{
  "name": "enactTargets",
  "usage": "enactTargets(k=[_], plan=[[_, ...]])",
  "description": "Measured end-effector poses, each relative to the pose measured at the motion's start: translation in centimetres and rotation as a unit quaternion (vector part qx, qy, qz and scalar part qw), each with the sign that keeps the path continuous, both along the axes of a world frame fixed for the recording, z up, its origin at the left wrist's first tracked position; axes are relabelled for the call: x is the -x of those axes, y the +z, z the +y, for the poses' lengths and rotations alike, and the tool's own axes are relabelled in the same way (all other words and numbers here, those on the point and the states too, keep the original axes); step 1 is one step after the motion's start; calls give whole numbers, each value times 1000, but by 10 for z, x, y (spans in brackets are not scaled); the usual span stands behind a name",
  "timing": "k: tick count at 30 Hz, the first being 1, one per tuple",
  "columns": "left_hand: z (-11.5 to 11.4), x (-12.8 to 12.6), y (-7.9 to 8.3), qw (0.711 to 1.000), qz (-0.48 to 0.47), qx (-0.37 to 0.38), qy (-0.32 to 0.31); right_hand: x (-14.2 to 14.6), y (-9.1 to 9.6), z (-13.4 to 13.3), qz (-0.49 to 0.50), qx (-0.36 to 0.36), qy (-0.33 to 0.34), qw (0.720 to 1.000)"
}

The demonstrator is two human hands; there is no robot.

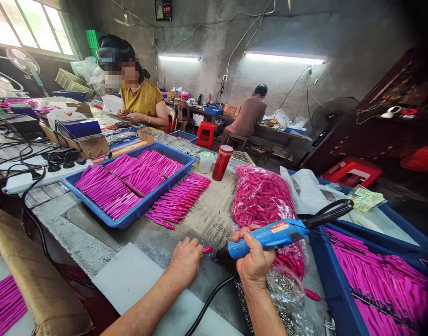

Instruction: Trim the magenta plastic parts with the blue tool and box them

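My right hand [256,260] is wrapped round a blue electric screwdriver [275,235], tilted with its dark nose toward the tabletop. My left hand [186,257] rests on the table with curled fingers, gripping a small pink tapered piece [207,249] whose tip shows beside the screwdriver's nose. Just beyond lie scattered tiny metal parts [217,231]. Rows of pink pieces with dark ends [180,198] lie side by side past my left hand. A clear bag of pink pieces [261,196] stands behind the screwdriver.
A blue tray [121,221] of long pink pieces sits at left, a second blue tray [334,289] at right. Metal parts in clear plastic [285,284] lie by my right forearm. A red bottle [222,163] stands farther back. A black cable [214,296] crosses the table. Two people work beyond.
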State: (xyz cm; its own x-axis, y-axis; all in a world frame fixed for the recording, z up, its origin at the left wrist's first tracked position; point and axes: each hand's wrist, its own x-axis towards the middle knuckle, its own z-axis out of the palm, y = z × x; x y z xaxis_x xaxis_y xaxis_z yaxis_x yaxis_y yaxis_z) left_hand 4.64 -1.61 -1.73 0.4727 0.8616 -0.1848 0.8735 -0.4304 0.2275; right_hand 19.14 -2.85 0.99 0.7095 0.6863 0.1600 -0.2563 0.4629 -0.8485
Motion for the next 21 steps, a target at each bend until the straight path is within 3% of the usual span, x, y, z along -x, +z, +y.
enactTargets(k=[9, 16, 21], plan=[[6, 7, -8, 999, -30, -11, -15, -6, -8, -2, 40, 16, -8, 999], [9, 13, -6, 997, -70, -25, 20, -9, -8, -2, 47, 13, -22, 999], [7, 13, -7, 999, -43, -20, 13, -9, -9, -2, 64, 15, -15, 998]])
